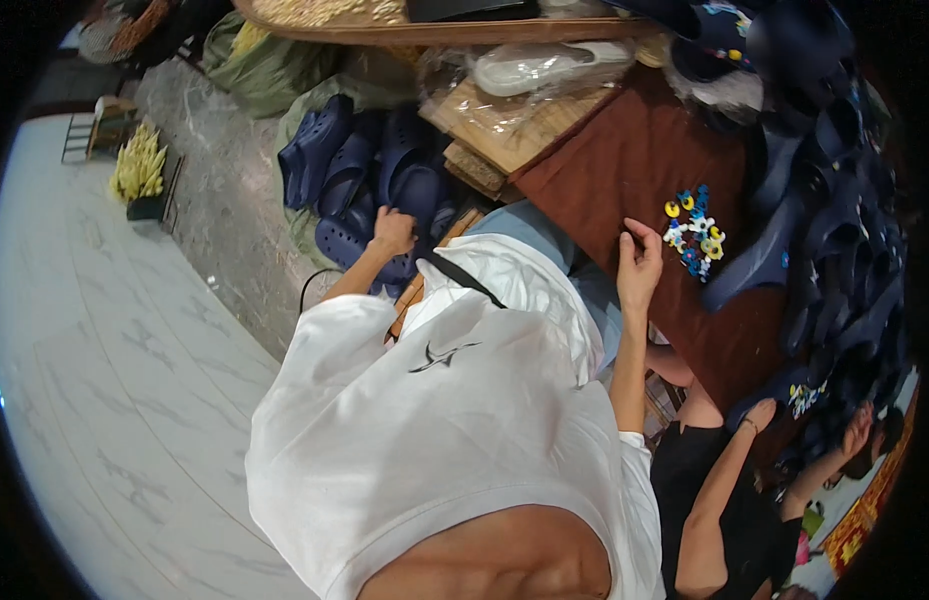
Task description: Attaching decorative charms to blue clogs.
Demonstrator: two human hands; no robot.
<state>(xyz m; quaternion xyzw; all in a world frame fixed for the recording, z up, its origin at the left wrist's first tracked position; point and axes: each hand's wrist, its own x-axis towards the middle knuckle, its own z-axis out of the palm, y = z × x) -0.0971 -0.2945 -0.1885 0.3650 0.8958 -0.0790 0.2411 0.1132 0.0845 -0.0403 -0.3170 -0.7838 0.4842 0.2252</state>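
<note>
Head view: a person in a white shirt [439, 420] had the left hand [392, 232] and the right hand [639, 262] well apart, one to each side.
Left hand on the pile: it touched the upper side of a clog, fingers bent downward; whether they gripped it, I could not tell.
Clogs at the left: a pile of navy clogs [419, 190] lay under the left hand and just beyond it, some showing rows of round holes.
Right hand by the cloth: it was raised at the near edge of a worktop [604, 170] covered in brown cloth, fingers partly curled; whether they pinched anything small, I could not tell.
Charms: a cluster of small charms [709, 245] in blue, white and yellow lay on the cloth, just to the right of the right hand.
Single clog: one navy clog [749, 268] lay to the right of those charms, farther from the right hand.
Heap: many more dark clogs [834, 240] were massed beyond it, at the far right of the right hand.
Wrapped shoe: a white shoe [519, 72] in clear plastic lay beyond the right hand and to its left, above a wooden board [484, 125].
Co-worker: a person in black [709, 475] was nearer the lower edge, below and right of the right hand.
</note>
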